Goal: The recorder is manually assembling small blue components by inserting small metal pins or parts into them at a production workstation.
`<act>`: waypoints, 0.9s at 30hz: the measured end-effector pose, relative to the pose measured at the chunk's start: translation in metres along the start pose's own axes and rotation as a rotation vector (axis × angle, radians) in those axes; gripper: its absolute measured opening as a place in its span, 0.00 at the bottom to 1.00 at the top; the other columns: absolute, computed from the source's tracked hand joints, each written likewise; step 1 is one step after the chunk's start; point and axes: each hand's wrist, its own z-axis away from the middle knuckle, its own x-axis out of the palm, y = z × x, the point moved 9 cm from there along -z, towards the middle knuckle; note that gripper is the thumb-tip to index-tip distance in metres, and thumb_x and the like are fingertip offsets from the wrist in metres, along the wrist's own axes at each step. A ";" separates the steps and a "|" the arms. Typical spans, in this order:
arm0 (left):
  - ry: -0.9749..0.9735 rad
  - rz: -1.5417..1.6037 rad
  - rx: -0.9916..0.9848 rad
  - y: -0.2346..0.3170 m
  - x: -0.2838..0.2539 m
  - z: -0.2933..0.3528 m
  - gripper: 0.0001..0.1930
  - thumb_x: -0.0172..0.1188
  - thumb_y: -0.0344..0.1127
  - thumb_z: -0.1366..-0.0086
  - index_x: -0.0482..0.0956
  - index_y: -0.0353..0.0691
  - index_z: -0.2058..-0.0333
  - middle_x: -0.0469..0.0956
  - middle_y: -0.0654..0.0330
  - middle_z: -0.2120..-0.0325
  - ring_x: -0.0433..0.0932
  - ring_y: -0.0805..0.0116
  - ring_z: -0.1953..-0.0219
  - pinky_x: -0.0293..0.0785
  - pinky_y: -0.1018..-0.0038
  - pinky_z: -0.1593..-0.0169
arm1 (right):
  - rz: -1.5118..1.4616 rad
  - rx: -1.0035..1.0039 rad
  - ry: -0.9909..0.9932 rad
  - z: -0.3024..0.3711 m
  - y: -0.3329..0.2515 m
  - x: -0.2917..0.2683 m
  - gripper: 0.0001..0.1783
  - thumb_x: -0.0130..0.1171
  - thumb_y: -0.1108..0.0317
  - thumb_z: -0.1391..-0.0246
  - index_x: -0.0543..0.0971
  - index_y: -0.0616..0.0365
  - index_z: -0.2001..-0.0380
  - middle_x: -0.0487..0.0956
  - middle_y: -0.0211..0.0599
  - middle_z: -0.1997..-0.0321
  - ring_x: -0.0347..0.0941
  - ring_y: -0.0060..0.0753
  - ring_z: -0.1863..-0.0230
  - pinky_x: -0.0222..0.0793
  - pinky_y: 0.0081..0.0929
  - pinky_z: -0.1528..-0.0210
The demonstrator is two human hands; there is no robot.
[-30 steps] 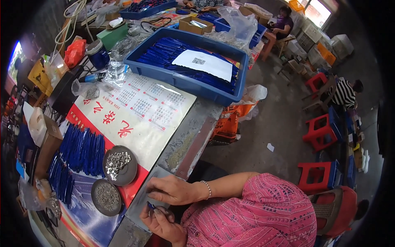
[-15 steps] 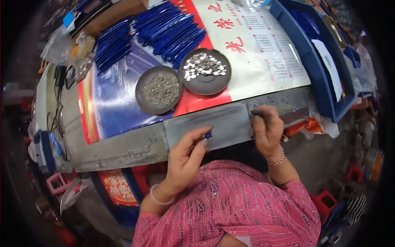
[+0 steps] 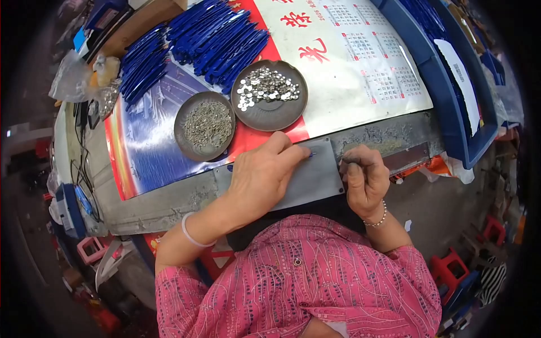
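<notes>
Directions are given as seen from the left hand, which is placed back upward over the grey metal plate with its fingers curled. A blue piece is exposed at its fingertips, over the plate; whether it is gripped or only pressed down cannot be told, because the palm is hidden. The right hand is positioned at 3 o'clock, at the plate's edge, with thumb and fingers drawn nearly together; whether a small part is pinched there cannot be told. A dish of small metal pins is located at 10 o'clock, a larger dish of shiny discs at 12, and a pile of blue pieces at 11. Slipping or skewing of the blue piece could be caused by uneven finger pressure on the smooth plate. Any small part could be dropped through a loose pinch. The larger dish could be tipped by the left knuckles, which are placed just beside its rim.
</notes>
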 end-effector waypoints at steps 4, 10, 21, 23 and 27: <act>-0.069 -0.150 0.074 -0.001 0.005 -0.007 0.10 0.56 0.24 0.47 0.77 0.41 0.64 0.69 0.57 0.74 0.73 0.56 0.74 0.69 0.65 0.73 | 0.001 -0.026 -0.002 -0.005 -0.003 0.003 0.06 0.55 0.72 0.46 0.72 0.64 0.67 0.71 0.36 0.79 0.65 0.24 0.82 0.60 0.19 0.79; -0.166 -0.211 0.053 -0.011 -0.008 0.006 0.13 0.55 0.23 0.48 0.77 0.42 0.63 0.68 0.56 0.73 0.73 0.56 0.74 0.68 0.65 0.74 | 0.039 -0.042 -0.008 -0.013 -0.004 0.004 0.05 0.56 0.74 0.48 0.72 0.64 0.68 0.71 0.36 0.79 0.66 0.27 0.82 0.60 0.21 0.80; -0.067 -0.252 0.050 0.016 -0.004 0.001 0.13 0.53 0.22 0.48 0.78 0.42 0.64 0.70 0.55 0.73 0.75 0.53 0.73 0.69 0.63 0.73 | 0.129 -0.210 -0.024 -0.011 -0.022 0.009 0.07 0.59 0.72 0.53 0.72 0.61 0.72 0.68 0.41 0.78 0.66 0.44 0.75 0.61 0.37 0.73; -0.112 -0.284 0.127 0.027 0.013 -0.019 0.13 0.52 0.22 0.49 0.78 0.42 0.64 0.71 0.55 0.72 0.74 0.53 0.73 0.69 0.62 0.73 | 0.150 -0.192 0.002 -0.006 -0.018 0.005 0.07 0.59 0.72 0.52 0.72 0.62 0.71 0.67 0.41 0.78 0.65 0.44 0.75 0.60 0.37 0.73; -0.195 -0.345 0.108 0.013 0.014 -0.009 0.12 0.53 0.22 0.48 0.76 0.41 0.64 0.71 0.55 0.70 0.75 0.53 0.72 0.70 0.62 0.72 | 0.168 -0.169 0.024 -0.006 -0.019 0.002 0.07 0.58 0.71 0.51 0.72 0.62 0.70 0.69 0.41 0.78 0.66 0.44 0.75 0.61 0.36 0.72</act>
